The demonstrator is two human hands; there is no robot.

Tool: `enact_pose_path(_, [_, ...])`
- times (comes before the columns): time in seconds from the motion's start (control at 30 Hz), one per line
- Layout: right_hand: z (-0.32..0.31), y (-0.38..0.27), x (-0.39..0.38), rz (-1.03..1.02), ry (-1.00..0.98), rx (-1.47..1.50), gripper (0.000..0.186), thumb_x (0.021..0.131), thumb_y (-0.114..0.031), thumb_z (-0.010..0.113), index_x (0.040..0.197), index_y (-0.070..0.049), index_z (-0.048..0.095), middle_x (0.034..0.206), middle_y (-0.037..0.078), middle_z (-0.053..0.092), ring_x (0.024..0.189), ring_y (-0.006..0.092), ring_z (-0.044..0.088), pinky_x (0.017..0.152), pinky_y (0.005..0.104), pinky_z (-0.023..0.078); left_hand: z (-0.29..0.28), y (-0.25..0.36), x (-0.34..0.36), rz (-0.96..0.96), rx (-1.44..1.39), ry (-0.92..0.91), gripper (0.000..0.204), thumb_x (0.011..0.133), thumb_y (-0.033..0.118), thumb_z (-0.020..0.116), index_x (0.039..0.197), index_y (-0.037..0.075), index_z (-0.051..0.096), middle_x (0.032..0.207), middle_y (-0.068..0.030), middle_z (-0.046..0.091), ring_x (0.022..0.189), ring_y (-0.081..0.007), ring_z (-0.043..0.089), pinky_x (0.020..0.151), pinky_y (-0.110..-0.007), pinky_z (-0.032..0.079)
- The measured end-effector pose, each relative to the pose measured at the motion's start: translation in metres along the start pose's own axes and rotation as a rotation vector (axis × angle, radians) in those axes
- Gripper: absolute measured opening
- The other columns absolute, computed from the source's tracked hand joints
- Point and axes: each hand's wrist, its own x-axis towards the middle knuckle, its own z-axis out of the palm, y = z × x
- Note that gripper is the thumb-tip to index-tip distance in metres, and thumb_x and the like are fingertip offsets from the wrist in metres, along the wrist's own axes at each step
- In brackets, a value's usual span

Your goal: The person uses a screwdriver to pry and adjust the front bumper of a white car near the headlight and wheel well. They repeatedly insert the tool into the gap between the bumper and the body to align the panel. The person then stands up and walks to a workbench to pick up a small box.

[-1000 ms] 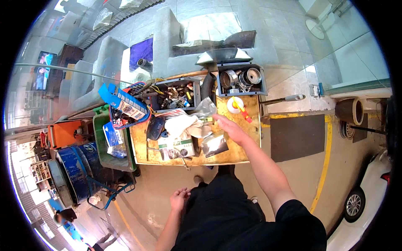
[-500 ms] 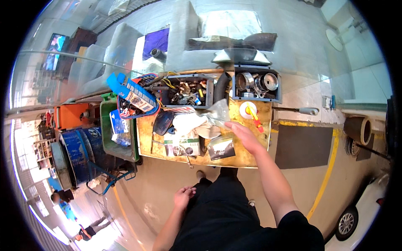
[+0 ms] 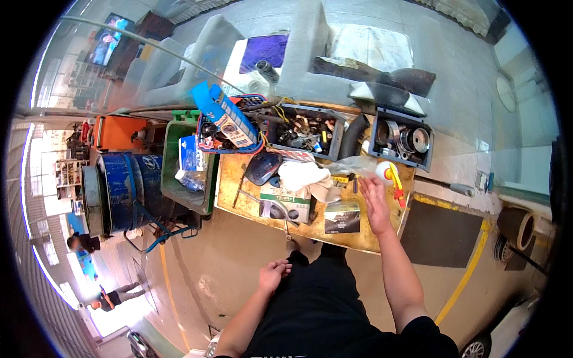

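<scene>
My right hand point(image 3: 375, 206) hovers over the right part of a stained yellow worktop point(image 3: 239, 200), fingers stretched out and nothing in them. Just beyond its fingertips lies a clear plastic bag point(image 3: 353, 164). A white bottle with a yellow and red pump top point(image 3: 391, 174) stands right of the fingers. To the hand's left are a small black box point(image 3: 342, 220), a whitish glove or cloth point(image 3: 301, 176) and a green-and-white box point(image 3: 280, 204). Down by my leg, away from the worktop, hangs my left hand point(image 3: 274, 275), its fingers loosely curled with nothing visible in them.
Along the far edge stand a bin of small metal parts point(image 3: 307, 132), a black curved hose point(image 3: 354, 136) and a bin of round metal parts point(image 3: 404, 140). Left are a blue carton point(image 3: 227, 119), a green wheeled bin point(image 3: 190, 156) and a blue drum point(image 3: 128, 188). Two people are far left.
My view has shifted left, so things appear further right. My right hand has drawn back from the clear bag, which now lies lower. A small yellow-and-black item shows beside the cloth.
</scene>
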Motion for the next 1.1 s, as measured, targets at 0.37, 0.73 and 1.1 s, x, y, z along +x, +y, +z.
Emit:
enact_pose_path(0.37, [-0.016,0.033,0.013,0.181,-0.148,-0.644,0.041,0.095,-0.025,0.046,0.125,-0.002,0.061,0.121,0.011,0.061,0.121,0.0263,0.053,0.11,0.0372,0.034,-0.041,-0.045,0.0,0.305,0.143,0.036,0.026,0.098,0.007,0.054,0.119,-0.004,0.065,0.105,-0.0113,0.073,0.087,-0.0127,0.068,0.08,-0.024,0.055])
enact_pose_path(0.73, [-0.012,0.029,0.017,0.133,-0.252,-1.113,0.048,0.099,-0.032,0.043,0.13,0.001,0.061,0.144,0.027,0.046,0.131,0.0446,0.042,0.114,0.0468,0.029,-0.049,-0.054,0.009,0.019,-0.3,0.061,0.029,0.098,0.01,0.054,0.121,-0.003,0.065,0.109,-0.0094,0.073,0.091,-0.0118,0.067,0.083,-0.024,0.053])
enact_pose_path(1.1, [-0.012,0.022,-0.035,0.037,-0.182,-1.225,0.042,0.096,-0.011,0.042,0.131,0.008,0.056,0.147,0.028,0.044,0.132,0.0441,0.043,0.115,0.0468,0.03,-0.067,-0.039,0.016,0.119,-0.268,0.025,0.03,0.099,0.011,0.056,0.125,-0.004,0.061,0.107,-0.0098,0.072,0.09,-0.0123,0.066,0.084,-0.026,0.055])
